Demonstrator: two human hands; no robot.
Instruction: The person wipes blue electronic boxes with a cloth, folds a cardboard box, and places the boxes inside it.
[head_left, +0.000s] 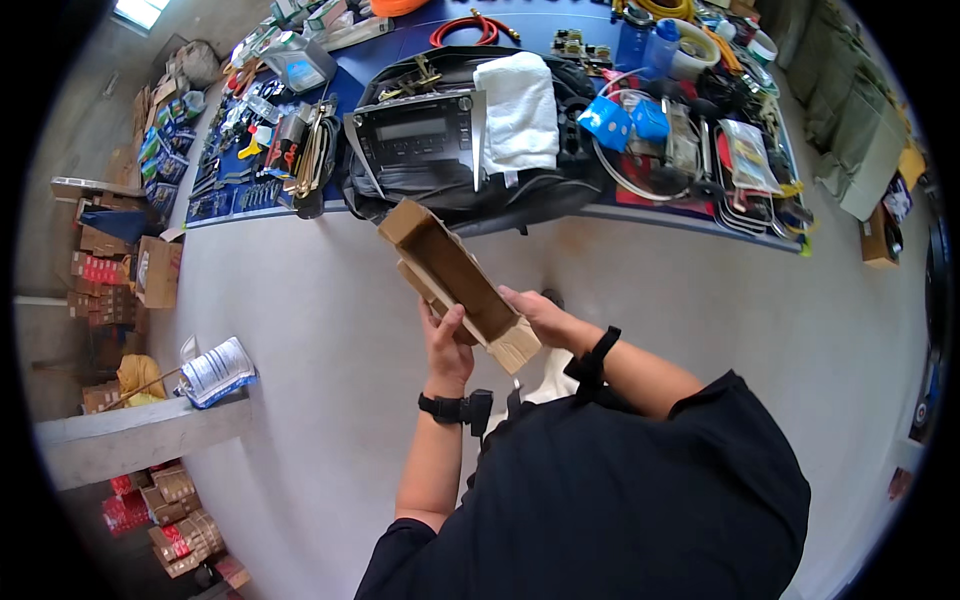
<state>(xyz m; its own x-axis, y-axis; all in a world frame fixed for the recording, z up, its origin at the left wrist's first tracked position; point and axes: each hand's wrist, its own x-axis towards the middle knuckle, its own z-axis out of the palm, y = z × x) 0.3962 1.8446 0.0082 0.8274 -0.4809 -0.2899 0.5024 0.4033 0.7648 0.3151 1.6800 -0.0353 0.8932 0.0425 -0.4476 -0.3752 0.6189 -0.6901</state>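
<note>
An opened, long cardboard box (457, 281) is held between my two hands in front of my body, its hollow inside facing up. My left hand (448, 341) grips its near left side, thumb on the edge. On the right side, near an open end flap, my right hand (541, 315) holds the box wall. Beyond the box, a car radio unit (416, 135) with silver side trims rests on a black bag (555, 199) on the blue table (375, 37). A white towel (517, 112) lies beside the radio on that bag.
Hand tools (259, 193) and a grey jug (298, 64) occupy the table's left part. Blue boxes (606, 122), bottles and looped hoses crowd its right. A red hose (472, 31) lies at the back. Cardboard cartons (159, 271) and a printed bag (217, 371) stand to the left.
</note>
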